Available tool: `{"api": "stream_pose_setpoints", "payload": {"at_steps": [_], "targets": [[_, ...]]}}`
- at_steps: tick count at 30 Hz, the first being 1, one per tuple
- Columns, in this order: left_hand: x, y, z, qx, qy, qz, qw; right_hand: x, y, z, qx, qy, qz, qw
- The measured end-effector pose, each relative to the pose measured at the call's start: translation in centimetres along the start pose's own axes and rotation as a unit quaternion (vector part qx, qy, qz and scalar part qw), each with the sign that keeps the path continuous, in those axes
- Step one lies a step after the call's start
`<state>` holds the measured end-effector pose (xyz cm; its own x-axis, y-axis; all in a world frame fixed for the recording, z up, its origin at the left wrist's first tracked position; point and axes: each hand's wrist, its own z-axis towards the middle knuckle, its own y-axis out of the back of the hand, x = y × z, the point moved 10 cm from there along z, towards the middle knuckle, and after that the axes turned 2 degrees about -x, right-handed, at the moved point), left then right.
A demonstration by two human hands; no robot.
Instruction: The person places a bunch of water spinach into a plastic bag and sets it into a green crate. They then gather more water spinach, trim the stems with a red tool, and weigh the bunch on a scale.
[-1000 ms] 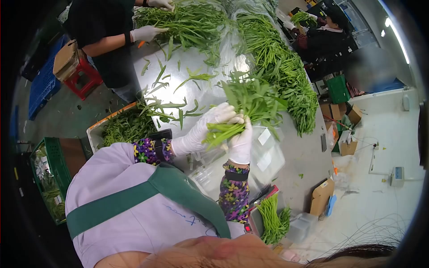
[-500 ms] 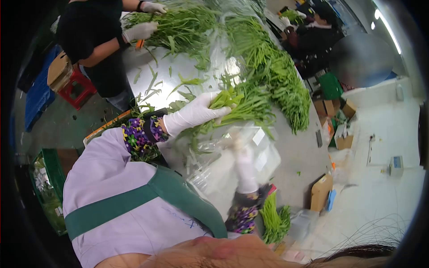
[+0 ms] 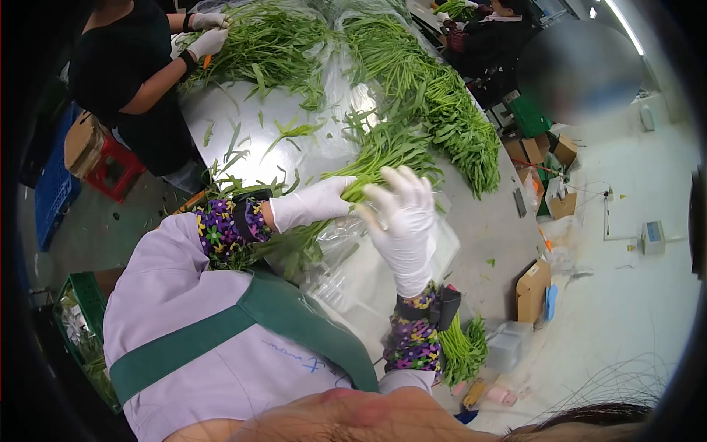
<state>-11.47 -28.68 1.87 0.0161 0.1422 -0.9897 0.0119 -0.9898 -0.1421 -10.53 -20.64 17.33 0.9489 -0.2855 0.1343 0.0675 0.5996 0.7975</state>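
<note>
My left hand, in a white glove, is closed round the stems of a bunch of leafy greens over the metal table. Just right of that grip, my right hand, also gloved, is raised with its fingers spread and nothing visible in it. Clear plastic bags lie beneath and between my hands. A long pile of greens stretches along the table beyond them, and loose leaves lie on the metal.
A co-worker at the upper left handles another heap of greens. A second person is at the top right. A green bundle lies by my right sleeve, near a cardboard box and a clear container.
My right hand has risen from over the plastic bags towards the greens, its fingers now spread. My left hand has shifted slightly left and down, still gripping stems. The view has shifted slightly.
</note>
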Motion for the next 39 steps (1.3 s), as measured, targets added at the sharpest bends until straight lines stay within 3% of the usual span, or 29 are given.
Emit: {"api": "stream_pose_setpoints", "payload": {"at_steps": [1, 2, 5, 9, 11, 12, 14, 16, 18, 21, 22, 23, 27, 29, 32, 36, 39], "targets": [[-0.3, 0.3, 0.4, -0.011, -0.078, 0.031, 0.996, 1.0, -1.3, -0.3, 0.043, 0.032, -0.046, 0.998], [-1.9, 0.0, -0.5, 0.01, 0.003, 0.062, 0.998, 0.7, -2.1, -0.6, 0.041, 0.035, -0.043, 0.998], [-1.5, -0.8, -1.5, 0.053, 0.074, 0.012, 0.996, 0.0, -2.0, -1.1, 0.001, 0.054, -0.058, 0.997], [-0.1, -0.8, -1.6, 0.074, 0.11, -0.064, 0.989, -0.7, -3.1, -1.3, -0.004, 0.054, -0.044, 0.998], [-0.5, -0.3, -2.0, 0.056, 0.099, -0.073, 0.991, -3.5, -2.2, -1.1, -0.063, -0.07, 0.108, 0.99], [-0.8, 0.0, -2.2, 0.042, 0.089, -0.082, 0.992, -4.1, -1.2, -0.9, -0.102, -0.091, 0.089, 0.987], [-0.8, 0.5, -2.5, 0.02, 0.082, -0.1, 0.991, -2.7, -0.8, -0.2, -0.074, -0.063, 0.058, 0.994], [-0.9, 1.4, -2.3, -0.029, 0.04, -0.125, 0.991, -0.6, -1.5, 0.5, -0.013, -0.053, 0.008, 0.998], [-2.5, 2.6, -2.0, -0.081, -0.128, 0.083, 0.985, 0.2, -3.0, 0.5, -0.008, -0.047, -0.034, 0.998], [-2.3, 2.7, -2.4, -0.111, -0.056, 0.128, 0.984, 0.6, -4.2, 0.5, -0.019, -0.05, -0.078, 0.996], [-1.1, 2.9, -1.6, -0.125, -0.1, 0.122, 0.98, 0.1, -4.3, 0.7, -0.024, -0.068, -0.092, 0.993], [-0.6, 2.8, -1.5, -0.107, -0.06, 0.084, 0.989, 0.3, -4.8, 1.2, -0.022, -0.059, -0.08, 0.995], [-2.2, 3.4, -2.7, -0.128, -0.075, 0.117, 0.982, -1.1, -5.7, 0.9, 0.038, -0.091, -0.055, 0.994], [-1.1, 3.7, -2.4, -0.147, -0.1, 0.067, 0.982, -1.3, -6.4, 1.1, 0.069, -0.083, -0.054, 0.993], [-0.7, 3.8, -2.9, -0.133, -0.008, 0.068, 0.989, -1.6, -7.5, 0.7, 0.096, -0.089, -0.037, 0.991], [0.8, 3.0, -2.9, -0.12, 0.043, -0.019, 0.992, -2.9, -8.2, -0.3, 0.1, -0.138, -0.006, 0.985], [-0.5, 3.0, -3.1, -0.144, 0.009, 0.04, 0.989, -4.8, -8.9, -1.4, 0.1, -0.225, 0.049, 0.968]]}}
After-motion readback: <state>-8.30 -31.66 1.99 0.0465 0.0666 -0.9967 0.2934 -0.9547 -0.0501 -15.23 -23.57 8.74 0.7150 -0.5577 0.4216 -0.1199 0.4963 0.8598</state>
